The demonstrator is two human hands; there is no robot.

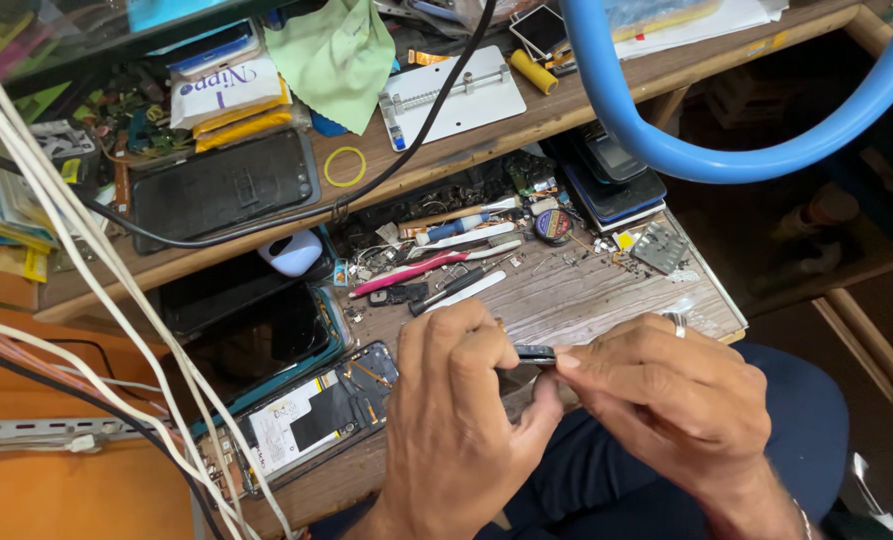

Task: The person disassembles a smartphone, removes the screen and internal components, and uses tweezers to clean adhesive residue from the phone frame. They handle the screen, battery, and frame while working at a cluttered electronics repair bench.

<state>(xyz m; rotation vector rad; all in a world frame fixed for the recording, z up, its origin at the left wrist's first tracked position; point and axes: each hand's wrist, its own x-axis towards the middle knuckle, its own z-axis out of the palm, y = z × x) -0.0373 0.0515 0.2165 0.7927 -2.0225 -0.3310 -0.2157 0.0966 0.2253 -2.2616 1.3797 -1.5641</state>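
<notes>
at lower centre of the frame the left hand [457, 420] and right hand [667, 395] both pinch a small dark part [534, 353] between fingertips, above the wooden tray [607, 300]. an opened phone [312, 415] lies lower left, a pink tool [407, 274] just above the hands

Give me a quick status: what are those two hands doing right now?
Left hand and right hand both pinch a small dark part. Opened phone lies left. Tools beyond, nothing between.
</notes>
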